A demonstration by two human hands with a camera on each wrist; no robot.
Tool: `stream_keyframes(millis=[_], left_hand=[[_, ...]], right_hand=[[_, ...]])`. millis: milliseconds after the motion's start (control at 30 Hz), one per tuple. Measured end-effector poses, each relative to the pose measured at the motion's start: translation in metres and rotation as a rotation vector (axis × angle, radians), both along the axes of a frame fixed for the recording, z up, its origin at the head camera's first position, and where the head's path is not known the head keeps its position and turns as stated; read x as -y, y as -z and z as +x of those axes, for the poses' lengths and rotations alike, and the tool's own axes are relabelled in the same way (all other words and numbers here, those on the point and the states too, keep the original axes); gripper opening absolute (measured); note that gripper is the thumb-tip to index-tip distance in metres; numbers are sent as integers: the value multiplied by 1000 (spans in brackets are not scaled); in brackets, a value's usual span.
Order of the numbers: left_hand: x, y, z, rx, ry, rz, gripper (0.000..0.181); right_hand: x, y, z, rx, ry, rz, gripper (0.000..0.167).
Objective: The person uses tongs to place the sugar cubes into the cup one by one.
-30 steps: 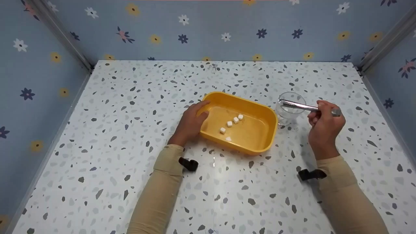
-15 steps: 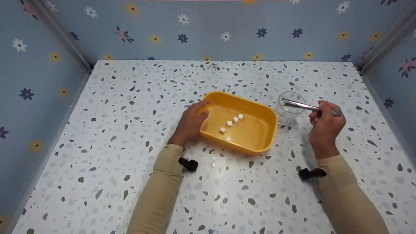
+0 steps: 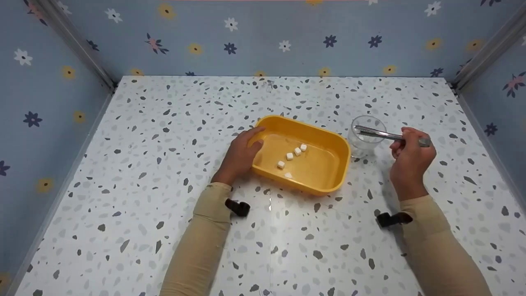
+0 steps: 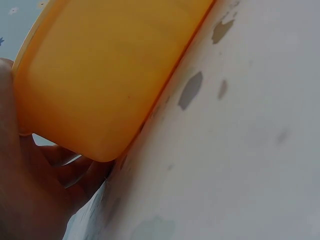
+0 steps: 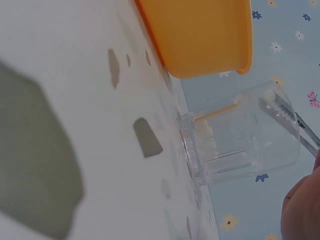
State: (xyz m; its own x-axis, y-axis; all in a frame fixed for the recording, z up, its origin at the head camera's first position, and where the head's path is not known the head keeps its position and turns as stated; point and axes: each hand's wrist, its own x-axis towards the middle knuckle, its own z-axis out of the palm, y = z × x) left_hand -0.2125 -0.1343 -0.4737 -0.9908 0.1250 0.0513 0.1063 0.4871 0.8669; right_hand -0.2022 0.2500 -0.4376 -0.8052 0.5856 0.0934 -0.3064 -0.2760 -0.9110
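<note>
My left hand [image 3: 240, 154] grips the left end of a yellow plastic tray [image 3: 306, 191], its thumb over the rim and the other fingers around the outside. Inside the tray lie several small white cubes [image 3: 289, 156] and a flat white piece [image 3: 288, 175]. In my right hand [image 3: 411, 162] is a pair of metal tongs [image 3: 388, 135], held level with the tips over the mouth of a clear glass [image 3: 363, 150]. The right wrist view shows a white cube [image 5: 269, 95] at the tong tips, inside the glass's upper part. More white cubes [image 5: 205, 137] sit at the glass's bottom.
The glass stands close to the tray's right end. Both are on a white speckled table [image 3: 164, 230]. Blue flowered panels [image 3: 263, 37] rise along the back and both sides.
</note>
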Motion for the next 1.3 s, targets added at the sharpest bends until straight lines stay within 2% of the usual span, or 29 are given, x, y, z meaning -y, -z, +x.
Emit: stream_keyframes(millis=[533, 867, 1300], left_hand=[[-1, -2, 1, 26, -16, -15, 44], [-1, -2, 2, 36, -19, -8, 45], [-2, -3, 1, 64, -22, -11, 45]], right_hand=[[-1, 0, 0, 51, -5, -11, 11], [0, 3, 3, -21, -20, 10, 17], [1, 1, 1, -15, 29, -22, 14]])
